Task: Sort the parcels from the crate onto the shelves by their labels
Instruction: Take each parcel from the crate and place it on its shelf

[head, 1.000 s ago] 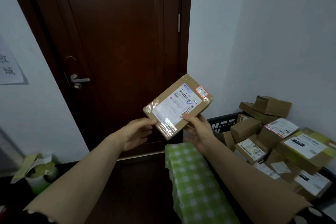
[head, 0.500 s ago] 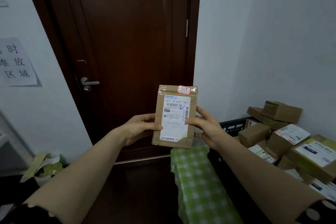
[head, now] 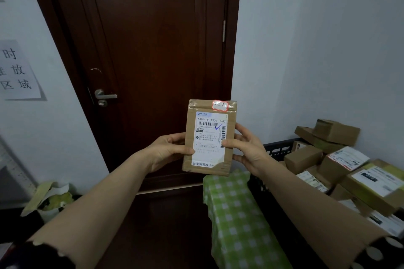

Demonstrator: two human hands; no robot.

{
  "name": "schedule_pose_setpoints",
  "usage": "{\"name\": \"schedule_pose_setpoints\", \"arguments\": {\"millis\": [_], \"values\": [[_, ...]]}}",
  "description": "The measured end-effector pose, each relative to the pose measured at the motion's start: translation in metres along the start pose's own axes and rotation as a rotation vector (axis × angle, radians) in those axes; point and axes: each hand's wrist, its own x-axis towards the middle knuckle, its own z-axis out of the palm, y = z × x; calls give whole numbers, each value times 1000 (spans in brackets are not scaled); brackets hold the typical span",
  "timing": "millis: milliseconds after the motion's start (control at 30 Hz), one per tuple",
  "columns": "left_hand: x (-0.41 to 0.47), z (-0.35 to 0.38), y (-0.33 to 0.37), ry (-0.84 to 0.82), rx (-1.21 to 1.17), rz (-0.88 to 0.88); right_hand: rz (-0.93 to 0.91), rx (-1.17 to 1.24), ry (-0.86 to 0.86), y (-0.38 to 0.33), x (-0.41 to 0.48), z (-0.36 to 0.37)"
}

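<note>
Flat brown parcel [head: 210, 137], held upright with its label facing the camera. It is gripped by both side edges: left hand [head: 167, 152] and right hand [head: 248, 152], thumbs laid on the front, fingers curled round behind. To the right of the grip, and lower, a black crate [head: 278, 148] is heaped with boxes [head: 303, 158]. A dark door [head: 157, 50] is seen behind.

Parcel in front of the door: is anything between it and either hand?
Nothing visible. The left hand and right hand grip the parcel directly by its side edges. Where it has to go is out of view, so that path cannot be judged.
</note>
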Motion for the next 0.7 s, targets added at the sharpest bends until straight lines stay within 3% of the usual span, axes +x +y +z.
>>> {"name": "schedule_pose_setpoints", "arguments": {"millis": [300, 467, 700], "values": [[-7, -7, -2, 19, -27, 9, 15, 12, -46, 3, -1, 12], [-23, -30, -9, 45, -40, -48, 81, -6, -163, 15, 11, 39], [-86, -81, -56, 206, -35, -172, 186, -49, -417, 46, 34, 104]]}}
